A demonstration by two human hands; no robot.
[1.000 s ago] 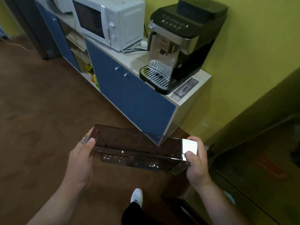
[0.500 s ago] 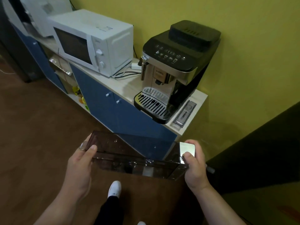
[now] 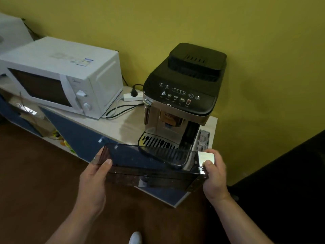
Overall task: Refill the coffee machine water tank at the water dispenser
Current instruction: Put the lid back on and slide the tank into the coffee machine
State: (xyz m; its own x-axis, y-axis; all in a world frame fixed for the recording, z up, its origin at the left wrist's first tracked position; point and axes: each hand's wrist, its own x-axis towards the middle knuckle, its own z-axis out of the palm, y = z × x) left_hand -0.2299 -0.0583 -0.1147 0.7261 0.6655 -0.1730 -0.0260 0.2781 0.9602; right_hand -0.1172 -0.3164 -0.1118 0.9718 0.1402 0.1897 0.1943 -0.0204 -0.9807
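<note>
I carry the smoky transparent water tank [image 3: 151, 166] level in front of me, just before the counter edge. My left hand [image 3: 95, 178] grips its left end, thumb over the near wall. My right hand [image 3: 215, 176] grips its right end at the shiny silver plate [image 3: 204, 158]. The black and silver coffee machine [image 3: 182, 95] stands on the pale counter [image 3: 126, 124] right behind the tank, its drip grille partly seen through the tank. A clear tank lid [image 3: 202, 140] lies on the counter to the machine's right. No water dispenser is in view.
A white microwave [image 3: 58, 76] sits left of the coffee machine, with a power strip [image 3: 133, 96] and cables between them. Blue cabinet doors [image 3: 82, 138] front the counter. A yellow wall is behind; a dark surface [image 3: 284, 182] lies at right. Brown floor and my white shoe [image 3: 135, 237] are below.
My view has swung up and closer to the counter; the coffee machine now sits directly behind the tank. Both hands keep the same grip on the tank.
</note>
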